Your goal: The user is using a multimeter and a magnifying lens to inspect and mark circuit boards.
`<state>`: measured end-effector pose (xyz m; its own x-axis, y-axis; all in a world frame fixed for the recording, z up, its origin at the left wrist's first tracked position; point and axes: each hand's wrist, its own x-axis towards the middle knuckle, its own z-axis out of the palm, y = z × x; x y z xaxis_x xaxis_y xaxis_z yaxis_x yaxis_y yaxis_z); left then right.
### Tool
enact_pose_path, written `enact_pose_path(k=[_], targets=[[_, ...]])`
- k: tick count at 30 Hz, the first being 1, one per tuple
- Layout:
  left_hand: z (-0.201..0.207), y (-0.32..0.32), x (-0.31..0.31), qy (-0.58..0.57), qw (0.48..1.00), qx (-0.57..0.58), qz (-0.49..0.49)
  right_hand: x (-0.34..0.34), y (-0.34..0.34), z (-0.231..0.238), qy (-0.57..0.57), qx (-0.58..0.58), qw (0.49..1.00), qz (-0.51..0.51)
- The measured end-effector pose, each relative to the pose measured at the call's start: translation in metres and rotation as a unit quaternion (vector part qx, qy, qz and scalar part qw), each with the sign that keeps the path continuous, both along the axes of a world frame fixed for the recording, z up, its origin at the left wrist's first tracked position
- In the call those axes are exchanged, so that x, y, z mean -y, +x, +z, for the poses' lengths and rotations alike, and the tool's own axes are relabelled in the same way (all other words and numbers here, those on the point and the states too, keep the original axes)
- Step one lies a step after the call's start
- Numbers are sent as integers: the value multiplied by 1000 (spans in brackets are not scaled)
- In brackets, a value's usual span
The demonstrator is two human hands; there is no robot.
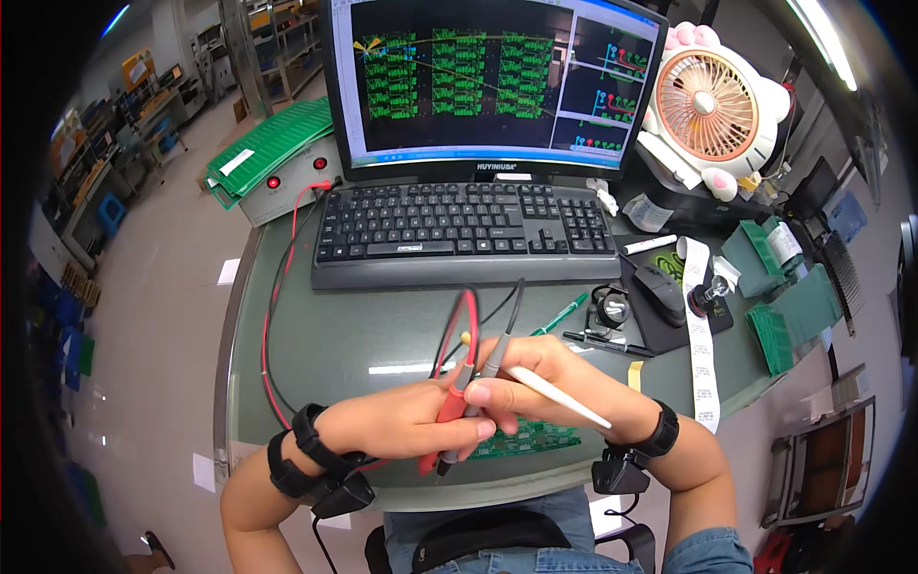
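My left hand [382, 421] is closed around a red test probe [453, 406] near the front of the table. Right beside it, my right hand [555, 373] grips a grey-black test probe [495, 356], its thumb tip close against the red probe. A white pen-like stick [559, 397] also lies across the right hand, pointing down toward the wrist. Leads loop up from both probes. Partly hidden under my hands, a green circuit board [535, 440] rests on the table. Both wrists wear black straps with small devices.
A black keyboard [464, 230] sits before a monitor [497, 86] showing board layouts. At left, green boards [273, 143] lie on a grey box [292, 182] with red sockets. To the right are a mouse [660, 292], pens, a paper strip [700, 354], green boards [770, 335] and a fan [708, 103].
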<state>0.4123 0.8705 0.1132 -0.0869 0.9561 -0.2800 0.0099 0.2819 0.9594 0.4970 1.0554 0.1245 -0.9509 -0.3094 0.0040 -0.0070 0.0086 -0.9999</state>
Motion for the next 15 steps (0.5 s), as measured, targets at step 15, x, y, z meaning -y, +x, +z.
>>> enact_pose_path(k=[15], targets=[[-50,-41,24,151,924,197,291,-41,-3,-39,-110,119,978,-132]])
